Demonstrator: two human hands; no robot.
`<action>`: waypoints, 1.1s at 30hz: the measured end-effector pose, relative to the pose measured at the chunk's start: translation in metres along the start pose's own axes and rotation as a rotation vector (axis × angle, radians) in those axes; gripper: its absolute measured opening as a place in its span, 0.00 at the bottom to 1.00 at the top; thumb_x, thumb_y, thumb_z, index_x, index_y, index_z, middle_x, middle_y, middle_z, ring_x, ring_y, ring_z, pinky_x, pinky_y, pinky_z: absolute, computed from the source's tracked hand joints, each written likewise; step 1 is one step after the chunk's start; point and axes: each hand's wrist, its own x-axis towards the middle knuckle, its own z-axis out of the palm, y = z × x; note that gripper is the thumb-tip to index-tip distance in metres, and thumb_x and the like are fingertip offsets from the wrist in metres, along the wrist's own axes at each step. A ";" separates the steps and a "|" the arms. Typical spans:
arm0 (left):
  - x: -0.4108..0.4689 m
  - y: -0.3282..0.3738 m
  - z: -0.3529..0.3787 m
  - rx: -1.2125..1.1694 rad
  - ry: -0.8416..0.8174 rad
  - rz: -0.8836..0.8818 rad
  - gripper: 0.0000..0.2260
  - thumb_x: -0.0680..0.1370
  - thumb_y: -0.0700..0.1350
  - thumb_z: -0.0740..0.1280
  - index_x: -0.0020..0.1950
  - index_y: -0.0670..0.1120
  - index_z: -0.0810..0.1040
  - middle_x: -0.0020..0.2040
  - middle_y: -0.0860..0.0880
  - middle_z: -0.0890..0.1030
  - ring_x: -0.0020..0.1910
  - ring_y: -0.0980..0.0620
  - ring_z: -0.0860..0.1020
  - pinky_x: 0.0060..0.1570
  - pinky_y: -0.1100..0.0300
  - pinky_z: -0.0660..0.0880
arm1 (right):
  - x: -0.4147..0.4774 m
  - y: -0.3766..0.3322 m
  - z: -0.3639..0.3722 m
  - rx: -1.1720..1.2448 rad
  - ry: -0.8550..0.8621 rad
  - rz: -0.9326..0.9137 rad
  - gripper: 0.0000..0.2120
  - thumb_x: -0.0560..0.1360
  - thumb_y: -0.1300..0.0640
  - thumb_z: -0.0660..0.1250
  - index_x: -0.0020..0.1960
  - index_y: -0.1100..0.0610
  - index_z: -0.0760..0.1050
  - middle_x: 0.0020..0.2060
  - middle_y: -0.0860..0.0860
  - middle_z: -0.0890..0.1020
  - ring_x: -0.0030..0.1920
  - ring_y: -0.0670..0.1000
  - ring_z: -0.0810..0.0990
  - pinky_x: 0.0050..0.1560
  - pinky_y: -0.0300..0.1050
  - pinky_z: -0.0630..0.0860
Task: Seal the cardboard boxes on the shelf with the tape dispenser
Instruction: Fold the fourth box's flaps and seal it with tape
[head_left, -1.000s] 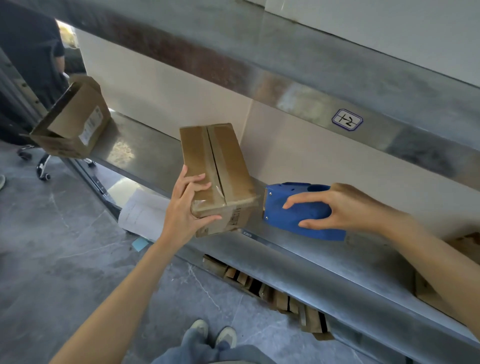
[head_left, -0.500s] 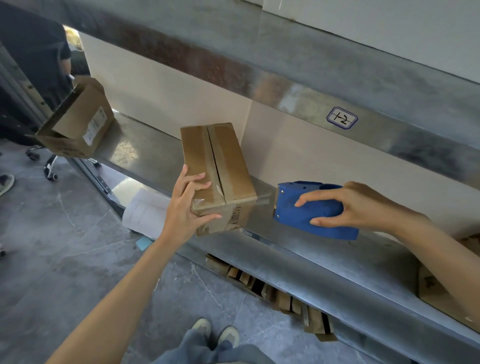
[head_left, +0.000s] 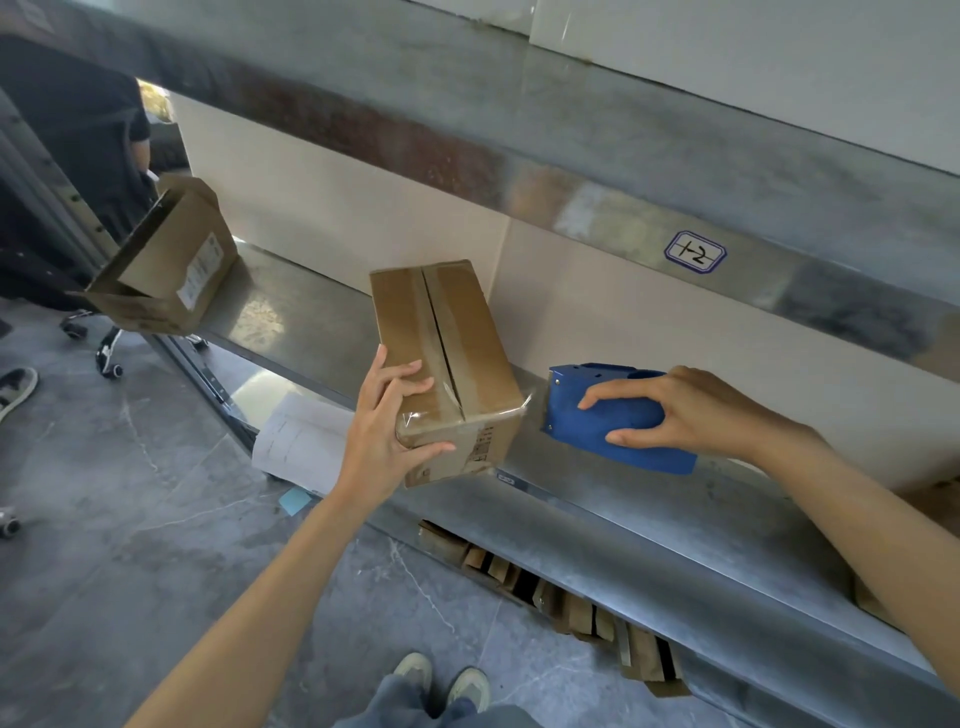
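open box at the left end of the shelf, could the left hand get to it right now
Probably not at once: the left hand grips the taped box and must let go first. Nothing on the shelf stands between it and the open box.

A closed cardboard box (head_left: 447, 343) is gripped at its near end by the left hand (head_left: 387, 436) on the shelf (head_left: 649, 519). A blue tape dispenser (head_left: 613, 415) is held by the right hand (head_left: 696, 410) just beside it. 1 open box (head_left: 166, 270) is seen farther left.

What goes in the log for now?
left hand: holds cardboard box | right hand: grips blue tape dispenser beside box | top seam: taped
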 end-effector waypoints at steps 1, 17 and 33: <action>0.000 -0.001 0.000 0.001 0.001 0.000 0.31 0.65 0.56 0.78 0.63 0.45 0.75 0.71 0.50 0.70 0.80 0.49 0.53 0.74 0.64 0.57 | 0.001 -0.001 0.001 -0.005 0.002 0.006 0.17 0.74 0.41 0.69 0.58 0.24 0.69 0.25 0.54 0.66 0.29 0.48 0.66 0.41 0.39 0.71; -0.001 -0.002 0.002 -0.004 0.009 0.017 0.31 0.64 0.54 0.80 0.62 0.44 0.75 0.71 0.50 0.71 0.80 0.47 0.54 0.74 0.69 0.56 | 0.024 -0.025 0.027 -0.490 0.053 -0.161 0.21 0.82 0.41 0.55 0.74 0.34 0.61 0.31 0.53 0.77 0.32 0.53 0.76 0.31 0.44 0.61; -0.002 0.000 0.004 -0.030 0.041 -0.017 0.32 0.64 0.51 0.82 0.63 0.44 0.74 0.71 0.51 0.71 0.80 0.49 0.53 0.72 0.70 0.57 | 0.059 0.026 0.124 0.284 0.177 0.257 0.24 0.78 0.49 0.67 0.71 0.38 0.63 0.50 0.54 0.82 0.38 0.56 0.78 0.38 0.46 0.72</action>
